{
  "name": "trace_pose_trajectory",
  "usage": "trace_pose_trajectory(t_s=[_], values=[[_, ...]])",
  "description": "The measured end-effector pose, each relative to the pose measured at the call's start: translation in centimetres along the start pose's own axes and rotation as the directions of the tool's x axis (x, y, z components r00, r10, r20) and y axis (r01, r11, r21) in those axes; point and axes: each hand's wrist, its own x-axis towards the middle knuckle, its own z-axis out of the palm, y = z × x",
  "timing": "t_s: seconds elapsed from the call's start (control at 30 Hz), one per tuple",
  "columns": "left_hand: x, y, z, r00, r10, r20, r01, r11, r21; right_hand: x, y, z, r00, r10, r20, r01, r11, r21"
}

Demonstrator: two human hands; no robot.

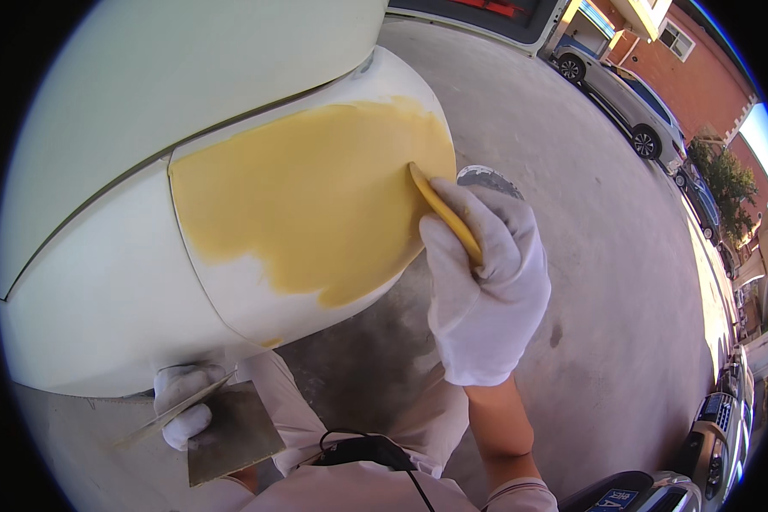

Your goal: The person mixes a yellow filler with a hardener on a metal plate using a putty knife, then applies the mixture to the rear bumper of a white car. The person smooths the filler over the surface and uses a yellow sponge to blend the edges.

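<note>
A white car bumper corner [119,299] curves in front of me, with a wide patch of yellow body filler [307,188] smeared over it. My right hand [491,299], in a white glove, grips a yellow putty spreader [452,218] between thumb and fingers. The spreader's edge rests against the right part of the patch. At the lower left, my gloved left hand [182,405] is closed round a flat dark plate [233,435] and a thin pale blade-like piece [183,410]. The exact kind of that thin piece is unclear. Part of the left hand's grip is hidden.
Behind my right hand, a round grey-and-white object [489,179] is partly covered. Grey concrete floor [606,282] spreads to the right. A silver car [627,102] stands far off by a red-brown building [700,77], and a dark car front [631,495] sits at the lower right.
</note>
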Motion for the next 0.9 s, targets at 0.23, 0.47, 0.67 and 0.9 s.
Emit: trace_pose_trajectory(t_s=[0.23,0.47,0.67,0.9], values=[[-0.7,0.3,-5.3,0.986,-0.096,0.139,0.112,0.988,-0.11,-6.5,-3.7,3.1,0.991,-0.122,0.046,0.126,0.989,-0.079],[-1.4,1.0,-7.1,0.936,-0.349,0.04,0.351,0.924,-0.153,-8.1,-5.3,4.5,0.988,-0.152,0.017,0.151,0.988,0.013],[0.4,-1.0,-4.6,0.991,0.13,-0.035,-0.116,0.956,0.27,-5.8,-0.2,-1.4,0.978,0.207,-0.011,-0.203,0.969,0.143],[-0.4,-5.7,-7.7,0.832,0.549,-0.075,-0.488,0.79,0.372,0.8,8.6,0.0,0.844,0.533,0.068,-0.486,0.704,0.517]])
